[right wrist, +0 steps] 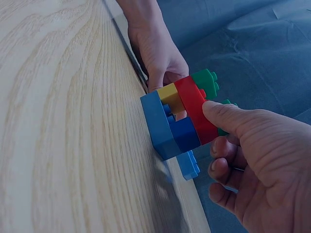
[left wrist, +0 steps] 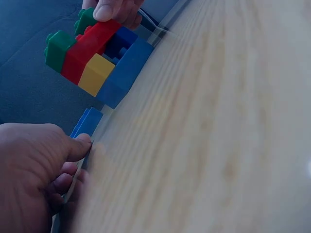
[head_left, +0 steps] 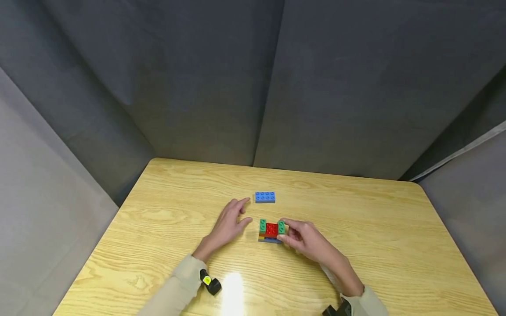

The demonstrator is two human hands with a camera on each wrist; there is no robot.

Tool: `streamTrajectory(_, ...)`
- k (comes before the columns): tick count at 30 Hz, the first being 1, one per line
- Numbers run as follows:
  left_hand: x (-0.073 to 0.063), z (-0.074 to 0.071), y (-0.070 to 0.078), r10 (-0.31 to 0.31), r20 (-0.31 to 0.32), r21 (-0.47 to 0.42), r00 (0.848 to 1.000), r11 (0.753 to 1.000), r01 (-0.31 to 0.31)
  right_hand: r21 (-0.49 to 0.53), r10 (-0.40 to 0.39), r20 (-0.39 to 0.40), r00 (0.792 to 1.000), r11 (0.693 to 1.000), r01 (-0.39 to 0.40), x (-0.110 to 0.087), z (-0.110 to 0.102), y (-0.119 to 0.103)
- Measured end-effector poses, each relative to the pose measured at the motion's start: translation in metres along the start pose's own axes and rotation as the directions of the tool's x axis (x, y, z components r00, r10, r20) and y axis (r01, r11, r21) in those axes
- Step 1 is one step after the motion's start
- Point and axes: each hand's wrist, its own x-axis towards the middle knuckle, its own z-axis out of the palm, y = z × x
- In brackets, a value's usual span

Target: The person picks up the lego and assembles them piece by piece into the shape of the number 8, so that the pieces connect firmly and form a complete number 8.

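A small stack of toy building bricks [head_left: 271,230] stands on the table in front of me. At its bottom is a long blue brick [right wrist: 158,124], with a yellow brick [right wrist: 170,97] and a darker blue brick [right wrist: 186,134] above, spaced apart. A red brick [left wrist: 87,56] bridges these, and green bricks [left wrist: 59,51] top both ends. My right hand [head_left: 310,240] pinches the stack's right end between thumb and fingers. My left hand [head_left: 226,227] hovers left of the stack, fingers spread, holding nothing. Just beyond its index fingertip lies a loose blue brick [head_left: 265,197].
The wooden table [head_left: 178,188] has rounded far corners. Dark grey curtains [head_left: 197,87] hang behind it, and paler cloth panels [head_left: 43,210] flank both sides. Each wrist wears a dark camera mount [head_left: 211,283].
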Motion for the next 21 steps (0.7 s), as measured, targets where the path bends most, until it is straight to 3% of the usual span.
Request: streamTrajectory(21, 0.030, 0.004, -0.004, -0.010, 0.028, 0.086, 1.000, 0.996, 0.007, -0.010, -0.008, 0.000, 1.000, 1.000, 0.008, -0.002, 0.004, -0.001)
